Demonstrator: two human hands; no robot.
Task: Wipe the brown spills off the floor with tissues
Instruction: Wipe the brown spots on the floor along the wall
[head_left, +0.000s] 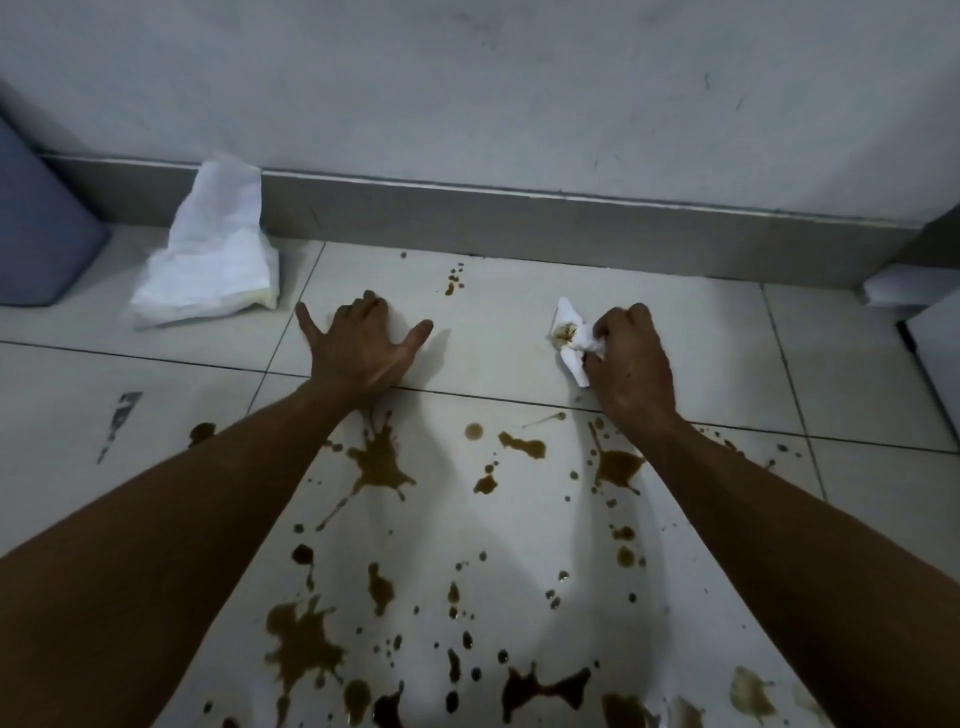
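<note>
The fingers (613, 332) of the right hand (631, 364) are curled tight around a crumpled tissue (571, 340), pinching it just above the floor (701, 332) at about one o'clock from the middle of the view; the wad already carries a brown stain on its outer face. The left hand (363, 345) lies flat at about eleven o'clock, thumb and little finger spread wide, the middle fingers bent at the knuckles, holding nothing and pressing the tile as a prop. From here the likely trouble is smearing: a small tissue that is already soiled may drag liquid across clean tile instead of lifting it, and it looks too little for the amount left. The brown spills (379, 465) spread thickly from the centre down to six o'clock, under and between both forearms, so a sleeve-less arm or knee could easily land in them and carry them about; the propping palm sits just beyond one large splash. A few drops (454, 280) lie at twelve o'clock near the skirting. The fresh tissue pack (208, 249) rests at ten o'clock against the wall, beside a blue bin (36, 223). No brand, label or writing can be read anywhere.
</note>
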